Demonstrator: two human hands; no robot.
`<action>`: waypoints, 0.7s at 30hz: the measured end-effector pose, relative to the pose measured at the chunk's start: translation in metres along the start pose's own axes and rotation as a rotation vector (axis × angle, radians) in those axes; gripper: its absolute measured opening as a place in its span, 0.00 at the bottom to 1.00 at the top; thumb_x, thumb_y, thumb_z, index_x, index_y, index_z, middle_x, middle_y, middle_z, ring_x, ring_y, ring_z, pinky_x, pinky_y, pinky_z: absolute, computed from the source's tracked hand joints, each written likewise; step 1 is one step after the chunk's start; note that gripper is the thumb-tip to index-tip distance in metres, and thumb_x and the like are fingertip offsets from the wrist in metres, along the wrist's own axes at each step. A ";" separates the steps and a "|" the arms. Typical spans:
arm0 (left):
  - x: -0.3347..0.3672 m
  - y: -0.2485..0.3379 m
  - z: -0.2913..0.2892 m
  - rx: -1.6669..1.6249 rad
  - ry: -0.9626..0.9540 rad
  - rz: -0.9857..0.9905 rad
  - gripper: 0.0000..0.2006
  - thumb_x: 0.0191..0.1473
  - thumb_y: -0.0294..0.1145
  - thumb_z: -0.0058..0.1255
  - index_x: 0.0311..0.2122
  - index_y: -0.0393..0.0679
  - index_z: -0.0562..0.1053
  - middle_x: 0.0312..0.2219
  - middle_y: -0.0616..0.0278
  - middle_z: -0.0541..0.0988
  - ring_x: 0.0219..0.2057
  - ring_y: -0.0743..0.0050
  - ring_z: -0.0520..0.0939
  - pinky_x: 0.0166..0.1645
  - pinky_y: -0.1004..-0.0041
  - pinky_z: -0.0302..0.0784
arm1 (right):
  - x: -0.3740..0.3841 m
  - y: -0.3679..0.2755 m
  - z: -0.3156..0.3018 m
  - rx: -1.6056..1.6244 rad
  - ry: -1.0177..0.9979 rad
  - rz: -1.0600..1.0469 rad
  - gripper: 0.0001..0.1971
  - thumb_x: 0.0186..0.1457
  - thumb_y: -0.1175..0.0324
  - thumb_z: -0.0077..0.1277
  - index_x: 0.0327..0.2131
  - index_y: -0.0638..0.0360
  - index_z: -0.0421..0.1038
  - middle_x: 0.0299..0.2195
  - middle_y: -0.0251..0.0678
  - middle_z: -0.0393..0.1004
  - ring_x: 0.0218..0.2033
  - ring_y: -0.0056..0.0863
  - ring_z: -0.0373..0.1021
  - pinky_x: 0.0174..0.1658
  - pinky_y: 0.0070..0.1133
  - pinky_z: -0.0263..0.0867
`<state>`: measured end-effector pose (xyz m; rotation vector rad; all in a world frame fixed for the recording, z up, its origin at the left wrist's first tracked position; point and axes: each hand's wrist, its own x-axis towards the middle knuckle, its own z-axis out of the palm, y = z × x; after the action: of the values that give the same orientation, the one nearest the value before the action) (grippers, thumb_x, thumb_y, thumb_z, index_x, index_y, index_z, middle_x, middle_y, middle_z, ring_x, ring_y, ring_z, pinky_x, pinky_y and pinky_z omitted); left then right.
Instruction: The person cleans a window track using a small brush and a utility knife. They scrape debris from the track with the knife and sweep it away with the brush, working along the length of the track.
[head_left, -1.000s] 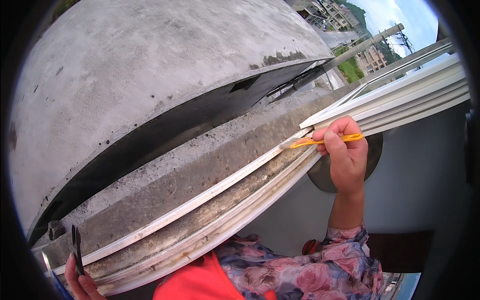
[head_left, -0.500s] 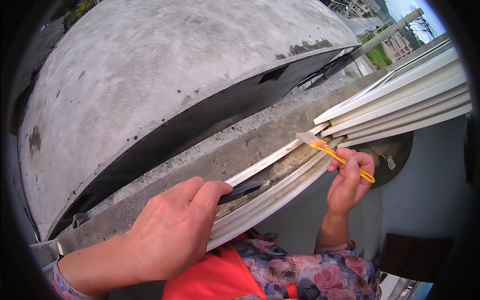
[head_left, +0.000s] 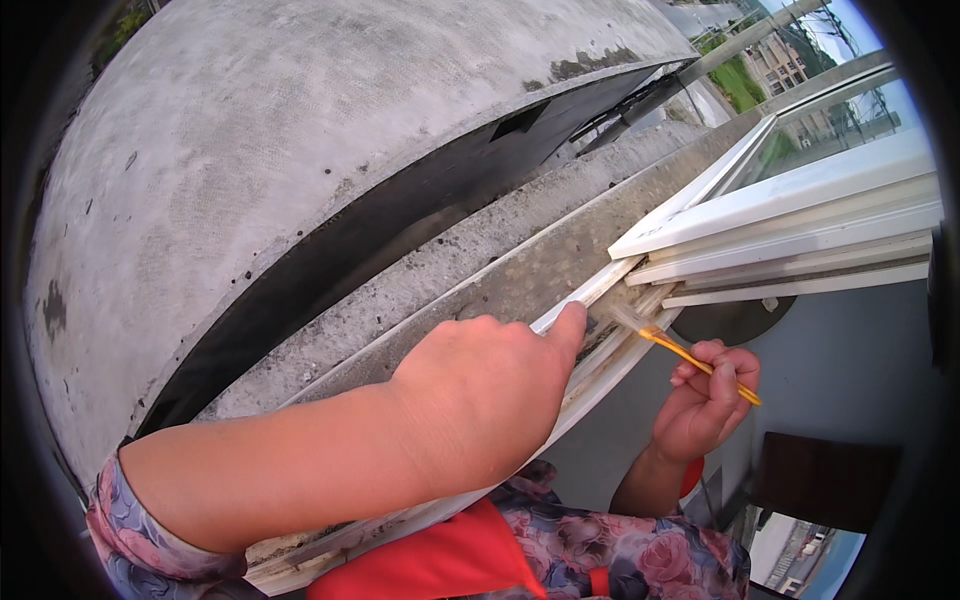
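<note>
My right hand point(head_left: 703, 405) pinches the yellow handle of a small paintbrush point(head_left: 678, 350). Its pale bristles reach down into the dirty channel of a white window track point(head_left: 588, 398), close to the window frame. My left hand point(head_left: 490, 390) is closed over the same track, left of the brush, with its thumb or forefinger pointing along the outer rail. A black flat-bladed tool showed in this hand a moment ago; the back of the hand now hides it almost wholly.
White window sashes point(head_left: 780, 220) stand at the right end of the track. Outside lie a concrete ledge point(head_left: 480, 290), a dark gap and a broad grey concrete roof point(head_left: 290, 130). A dark brown object point(head_left: 825, 480) is at the lower right, by the indoor wall.
My left hand has slid right and away from me along the track, covering the black tool. The brush has dropped from the outer rail into the channel. The view has shifted slightly.
</note>
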<state>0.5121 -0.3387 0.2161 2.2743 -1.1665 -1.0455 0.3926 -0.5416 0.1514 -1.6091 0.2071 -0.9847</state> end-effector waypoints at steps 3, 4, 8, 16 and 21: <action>0.008 -0.008 -0.003 -0.144 0.010 0.072 0.17 0.47 0.24 0.46 0.45 0.37 0.69 0.30 0.44 0.79 0.35 0.45 0.81 0.39 0.58 0.76 | 0.002 -0.006 -0.007 -0.021 -0.013 -0.010 0.07 0.58 0.69 0.38 0.32 0.63 0.61 0.29 0.44 0.72 0.22 0.21 0.62 0.25 0.16 0.60; 0.012 -0.011 0.000 -0.154 0.052 0.110 0.15 0.47 0.24 0.46 0.43 0.37 0.69 0.30 0.44 0.79 0.34 0.45 0.80 0.38 0.57 0.76 | 0.002 -0.009 -0.006 -0.024 -0.014 -0.003 0.08 0.59 0.68 0.37 0.32 0.63 0.62 0.29 0.43 0.72 0.22 0.20 0.62 0.25 0.16 0.60; 0.017 -0.020 0.010 -0.152 0.063 0.179 0.16 0.50 0.26 0.45 0.46 0.38 0.69 0.25 0.45 0.77 0.29 0.44 0.79 0.35 0.56 0.75 | 0.003 -0.012 -0.003 0.009 -0.009 0.039 0.08 0.59 0.68 0.37 0.33 0.62 0.62 0.29 0.43 0.71 0.23 0.21 0.62 0.25 0.17 0.59; -0.064 -0.049 0.016 -0.419 -0.108 0.066 0.19 0.54 0.28 0.46 0.52 0.39 0.67 0.23 0.46 0.77 0.26 0.46 0.79 0.33 0.58 0.75 | 0.002 -0.013 -0.008 0.040 -0.033 0.054 0.07 0.59 0.68 0.37 0.33 0.62 0.62 0.29 0.43 0.71 0.23 0.22 0.62 0.26 0.17 0.58; -0.047 -0.035 0.029 -0.214 0.030 0.119 0.20 0.54 0.29 0.46 0.53 0.39 0.67 0.21 0.47 0.76 0.26 0.49 0.79 0.32 0.58 0.75 | 0.004 -0.011 -0.002 0.065 -0.045 0.072 0.07 0.59 0.68 0.37 0.33 0.61 0.62 0.29 0.42 0.71 0.24 0.22 0.61 0.26 0.17 0.58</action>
<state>0.4909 -0.2800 0.1968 2.0243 -1.1063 -1.0337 0.3900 -0.5418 0.1628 -1.5524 0.1994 -0.8907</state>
